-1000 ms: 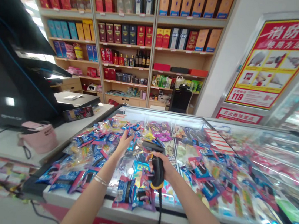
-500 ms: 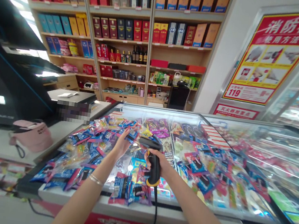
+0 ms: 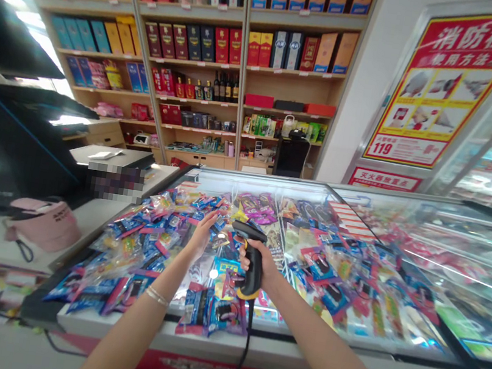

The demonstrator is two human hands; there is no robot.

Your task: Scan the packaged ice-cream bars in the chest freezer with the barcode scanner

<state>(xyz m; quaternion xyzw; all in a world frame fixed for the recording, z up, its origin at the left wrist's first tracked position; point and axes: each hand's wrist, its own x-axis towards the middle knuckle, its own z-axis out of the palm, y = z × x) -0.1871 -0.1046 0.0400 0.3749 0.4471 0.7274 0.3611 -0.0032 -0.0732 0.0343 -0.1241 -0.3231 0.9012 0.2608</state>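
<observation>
My right hand [image 3: 262, 262] is wrapped round the grip of a black and yellow barcode scanner [image 3: 252, 272], its head pointing left toward my left hand. My left hand [image 3: 203, 233] is closed on a small blue snack packet [image 3: 220, 225], just left of the scanner's head. Part of that packet is hidden by the fingers. Below the scanner, two blue and pink snack packets [image 3: 226, 314] lie at the front edge of the freezer's glass top. Many similar packets [image 3: 144, 243] are heaped to the left, and another heap [image 3: 334, 278] lies to the right.
The glass-topped freezer [image 3: 276, 354] spans the front. A pink bag [image 3: 48, 226] stands on the counter at left, beside a black checkout screen [image 3: 11, 112]. The scanner's cable [image 3: 246, 345] hangs over the freezer's front. Shelves of boxes [image 3: 220, 45] stand behind.
The view has shifted slightly. Both hands keep their holds, on the packet and the scanner, with the scanner's head tilted a little differently.
</observation>
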